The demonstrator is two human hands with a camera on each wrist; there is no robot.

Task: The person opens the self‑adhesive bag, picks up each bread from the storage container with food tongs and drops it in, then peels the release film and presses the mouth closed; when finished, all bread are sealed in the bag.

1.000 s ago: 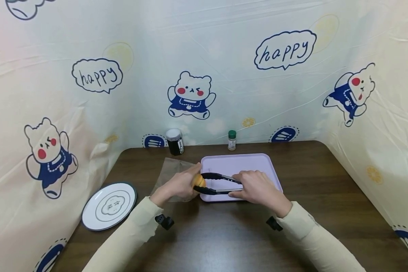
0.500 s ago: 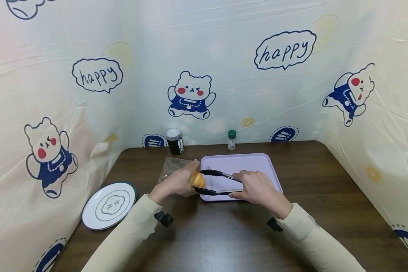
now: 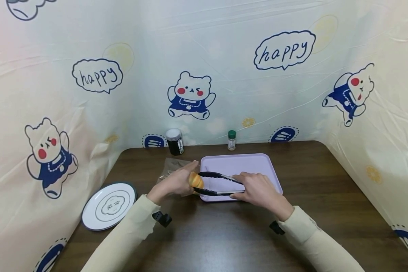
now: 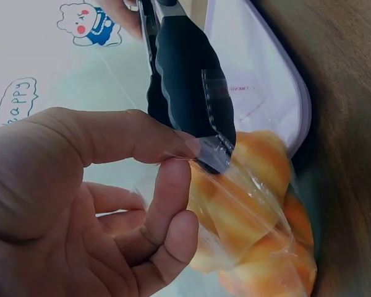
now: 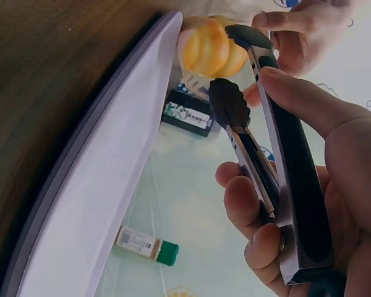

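Note:
My left hand [image 3: 172, 183] pinches the mouth edge of a clear plastic bag [image 4: 217, 143] between thumb and forefinger. My right hand [image 3: 258, 189] grips black tongs [image 3: 217, 184] over the near edge of a lilac tray [image 3: 255, 162]. The tong tips lie either side of a golden bread roll [image 3: 195, 180] at the tray's left edge. In the left wrist view the roll [image 4: 247, 204] lies under the bag's film and a tong tip [image 4: 185, 68] reaches into the mouth. In the right wrist view one tong arm [image 5: 266, 124] lies against the roll [image 5: 213, 52]; the other tip stands apart.
A dark jar [image 3: 175, 141] and a small green-capped bottle [image 3: 232, 139] stand at the table's far edge. A white plate [image 3: 109, 206] lies at the left front. Printed sheeting walls in the brown table [image 3: 224, 234] on three sides.
The tongs and roll have shifted slightly left into the bag's mouth. The bag, spread wider behind my left hand before, is now gathered closer around the roll.

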